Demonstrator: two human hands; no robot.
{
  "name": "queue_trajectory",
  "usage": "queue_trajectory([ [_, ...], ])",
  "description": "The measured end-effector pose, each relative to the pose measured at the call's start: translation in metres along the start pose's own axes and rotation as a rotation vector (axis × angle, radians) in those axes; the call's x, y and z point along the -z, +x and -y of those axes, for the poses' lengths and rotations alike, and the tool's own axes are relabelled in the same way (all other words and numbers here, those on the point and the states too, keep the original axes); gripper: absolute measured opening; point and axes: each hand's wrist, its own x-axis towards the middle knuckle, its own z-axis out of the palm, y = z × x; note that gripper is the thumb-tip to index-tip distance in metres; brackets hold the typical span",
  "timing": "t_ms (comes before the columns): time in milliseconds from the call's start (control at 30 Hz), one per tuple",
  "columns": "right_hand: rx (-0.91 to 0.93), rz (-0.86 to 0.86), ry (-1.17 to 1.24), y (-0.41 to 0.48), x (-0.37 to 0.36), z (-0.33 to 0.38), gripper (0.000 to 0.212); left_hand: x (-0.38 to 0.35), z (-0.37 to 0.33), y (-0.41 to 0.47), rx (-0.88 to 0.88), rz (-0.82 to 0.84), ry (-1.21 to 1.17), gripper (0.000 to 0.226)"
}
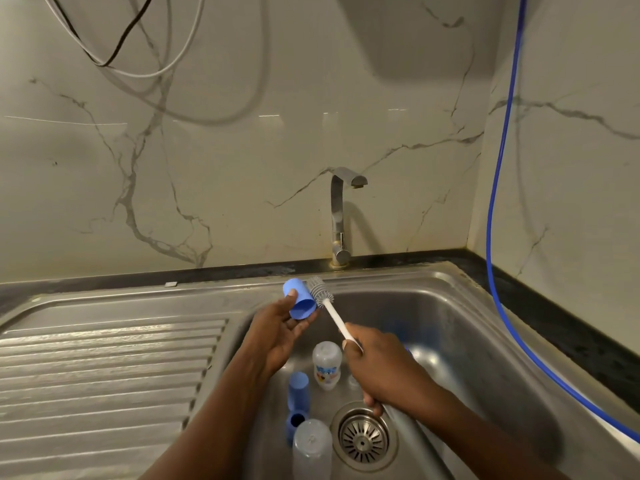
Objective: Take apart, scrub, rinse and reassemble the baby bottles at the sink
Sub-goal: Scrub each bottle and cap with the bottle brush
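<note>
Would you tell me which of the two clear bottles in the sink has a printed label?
The upright bottle between the two hands carries a blue printed label; the other clear bottle, at the bottom of the view beside the drain, looks plain.

Dim, yellowish light — wide-angle bending at edges

Count, head view: clear bottle bodies, 2 [327,364] [311,448]. Blue caps, 2: one held [300,298], one in the sink basin [298,389]. Blue ring, 1 [293,424]. Bottle brush, 1 [329,306]. Tap, 1 [341,216]. Drain strainer, 1 [363,441].
</note>
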Motion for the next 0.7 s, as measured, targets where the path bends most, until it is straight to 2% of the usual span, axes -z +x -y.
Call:
queue_trajectory([
  [167, 0.014, 0.049, 0.017, -0.006, -0.005, 0.001, 0.024, 0.004, -0.002, 0.003, -0.019, 0.02, -0.154, 0.046],
  [300, -0.052, -0.033, 0.095, 0.003, 0.004, -0.004, 0.025, -0.002, -0.001, -0.005, 0.032, 0.164, -0.068, 0.053],
  [400, -0.065, -0.039, 0.118, 0.004, 0.009, -0.012, 0.026, -0.009, 0.004, -0.009, -0.021, 0.219, 0.23, 0.044],
  [533, -0.053, -0.06, 0.11, 0.005, 0.015, -0.017, 0.024, -0.006, 0.014, -0.006, -0.359, 0.059, 1.008, 0.055],
  [600, -0.017, -0.062, 0.075, 0.003, 0.014, -0.014, 0.024, 0.0, 0.013, -0.005, -0.475, -0.017, 1.141, 0.055],
  [700, 0.09, -0.034, -0.078, -0.008, 0.0, -0.006, 0.022, 0.009, 0.008, -0.006, -0.57, -0.095, 1.131, 0.052],
])
